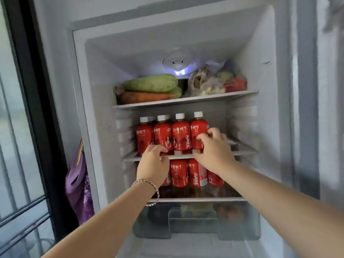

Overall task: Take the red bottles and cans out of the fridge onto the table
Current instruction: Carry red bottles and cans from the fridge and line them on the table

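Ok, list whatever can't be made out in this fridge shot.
Head view only:
- Back-row bottles on the middle shelf: the front-row bottles hide them, so the count is unclear.
- Lower-shelf bottles: the left hand covers the leftmost ones.
- Left hand's grip: its curled fingers hide any contact.
- Crisper drawer contents: blurred behind its cloudy front.
- Table: outside the frame.
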The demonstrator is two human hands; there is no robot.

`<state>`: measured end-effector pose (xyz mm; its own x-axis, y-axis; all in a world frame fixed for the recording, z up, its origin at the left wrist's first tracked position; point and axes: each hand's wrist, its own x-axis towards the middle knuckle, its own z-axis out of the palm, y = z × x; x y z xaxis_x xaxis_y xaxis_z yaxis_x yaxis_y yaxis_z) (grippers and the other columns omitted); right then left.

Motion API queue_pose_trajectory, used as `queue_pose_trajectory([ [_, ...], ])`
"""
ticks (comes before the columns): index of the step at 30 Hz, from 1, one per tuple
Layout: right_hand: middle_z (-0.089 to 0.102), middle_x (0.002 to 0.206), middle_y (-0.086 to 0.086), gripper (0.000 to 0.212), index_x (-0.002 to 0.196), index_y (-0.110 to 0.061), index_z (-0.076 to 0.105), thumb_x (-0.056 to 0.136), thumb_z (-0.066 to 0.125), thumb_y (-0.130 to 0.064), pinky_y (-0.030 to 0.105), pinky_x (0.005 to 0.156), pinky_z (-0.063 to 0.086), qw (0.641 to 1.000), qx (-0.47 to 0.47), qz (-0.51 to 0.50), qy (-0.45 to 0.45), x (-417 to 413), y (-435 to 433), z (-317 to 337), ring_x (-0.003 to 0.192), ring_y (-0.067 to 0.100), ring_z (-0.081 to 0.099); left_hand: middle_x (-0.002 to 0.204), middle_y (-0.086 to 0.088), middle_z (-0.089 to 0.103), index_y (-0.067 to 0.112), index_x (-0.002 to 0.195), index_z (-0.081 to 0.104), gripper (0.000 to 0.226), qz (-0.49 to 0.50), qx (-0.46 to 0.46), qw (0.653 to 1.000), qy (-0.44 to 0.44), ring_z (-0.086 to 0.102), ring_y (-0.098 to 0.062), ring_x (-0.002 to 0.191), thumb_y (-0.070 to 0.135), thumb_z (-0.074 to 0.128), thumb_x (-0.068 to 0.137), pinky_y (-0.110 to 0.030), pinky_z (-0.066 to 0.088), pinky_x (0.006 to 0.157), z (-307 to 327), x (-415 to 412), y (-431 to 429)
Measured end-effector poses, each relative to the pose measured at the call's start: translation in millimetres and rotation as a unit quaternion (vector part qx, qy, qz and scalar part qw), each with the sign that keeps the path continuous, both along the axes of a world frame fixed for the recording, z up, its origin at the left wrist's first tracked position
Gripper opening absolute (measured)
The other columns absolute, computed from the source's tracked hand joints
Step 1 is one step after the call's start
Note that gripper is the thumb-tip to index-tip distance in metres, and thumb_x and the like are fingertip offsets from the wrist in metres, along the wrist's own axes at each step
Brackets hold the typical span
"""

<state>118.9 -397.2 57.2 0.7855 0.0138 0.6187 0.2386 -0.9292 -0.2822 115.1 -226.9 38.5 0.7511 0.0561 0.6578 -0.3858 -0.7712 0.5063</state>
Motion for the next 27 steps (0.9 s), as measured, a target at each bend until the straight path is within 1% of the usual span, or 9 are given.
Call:
queue_pose_trajectory([
  [3,0.0,0.153,0.007,0.07,0.136,-0.027,0.037,0.077,0.066,-0.05,0.051,0.11,0.028,0.999,0.039,-0.021,0.007,51.3,10.9,17.2,0.137,0.038,0.012,0.133,0.002,0.041,0.017,0.12,0.057,0.032,0.006,0.011,1.0,-0.014,0.048,-0.016,0.115,0.016,0.053,0.089,-0.029,0.05,0.091,17.0,49.4,-4.1],
  [7,-0.012,0.154,0.006,0.078,0.139,-0.031,0.032,0.074,0.07,-0.051,0.054,0.113,0.021,0.998,0.057,-0.028,-0.003,106.6,12.2,32.4,0.14,0.043,0.002,0.143,0.002,0.029,0.021,0.119,0.057,0.037,0.0,-0.024,1.0,0.004,0.051,-0.022,0.117,0.035,0.058,0.085,-0.035,0.048,0.096,45.6,108.9,-12.1],
  [9,-0.007,0.154,0.007,0.078,0.139,-0.035,0.029,0.074,0.068,-0.052,0.053,0.11,0.027,0.995,0.082,-0.008,0.054,124.5,8.3,31.6,0.138,0.045,0.01,0.146,-0.001,0.022,0.024,0.124,0.054,0.049,0.043,0.046,0.998,0.024,0.034,-0.026,0.131,0.049,0.058,0.082,-0.04,0.034,0.109,53.2,130.3,-20.9],
  [11,0.009,0.148,0.008,0.073,0.138,-0.037,0.03,0.075,0.066,-0.05,0.046,0.101,0.037,0.993,0.096,0.014,0.065,135.0,4.0,27.6,0.129,0.043,0.027,0.15,-0.001,0.012,0.024,0.128,0.05,0.066,0.086,0.11,0.989,0.039,0.016,-0.033,0.138,0.064,0.055,0.077,-0.045,0.019,0.116,57.6,143.6,-32.7],
  [14,0.02,0.14,0.007,0.066,0.135,-0.039,0.033,0.077,0.065,-0.042,0.04,0.095,0.042,0.996,0.08,0.021,0.041,141.8,-5.5,26.1,0.119,0.04,0.041,0.154,0.004,-0.006,0.019,0.133,0.047,0.091,0.127,0.127,0.979,0.098,-0.001,-0.042,0.141,0.082,0.048,0.066,-0.054,0.002,0.116,60.9,157.6,-47.4],
  [16,0.022,0.137,0.006,0.063,0.131,-0.041,0.036,0.076,0.066,-0.037,0.04,0.096,0.045,0.994,0.088,0.036,0.048,145.1,-14.1,27.6,0.115,0.04,0.047,0.155,0.005,-0.011,0.018,0.134,0.047,0.098,0.13,0.124,0.976,0.12,-0.002,-0.044,0.14,0.084,0.047,0.063,-0.056,0.001,0.114,62.9,162.0,-50.3],
  [22,0.025,0.133,0.001,0.056,0.123,-0.042,0.046,0.076,0.068,-0.023,0.039,0.098,0.047,0.981,0.149,0.107,0.062,146.5,-24.7,28.0,0.112,0.028,0.05,0.149,0.013,0.001,0.027,0.117,0.058,0.072,0.034,0.113,0.99,0.077,0.017,-0.037,0.133,0.075,0.059,0.063,-0.05,0.015,0.112,64.8,154.6,-34.0],
  [24,0.029,0.13,0.0,0.05,0.12,-0.04,0.05,0.078,0.067,-0.018,0.032,0.093,0.046,0.975,0.174,0.131,0.042,144.3,-25.4,26.2,0.105,0.021,0.049,0.145,0.018,0.002,0.037,0.111,0.057,0.059,-0.044,0.097,0.992,0.072,0.017,-0.031,0.134,0.071,0.063,0.063,-0.045,0.018,0.112,64.2,149.4,-21.3],
  [27,0.036,0.121,-0.003,0.043,0.101,-0.045,0.054,0.079,0.068,-0.011,0.014,0.078,0.041,0.96,0.213,0.182,-0.009,138.2,-20.3,21.6,0.091,0.006,0.05,0.142,0.022,0.003,0.043,0.101,0.052,0.045,-0.127,0.052,0.989,0.057,0.016,-0.021,0.137,0.063,0.07,0.064,-0.033,0.018,0.114,60.5,148.1,-2.7],
])
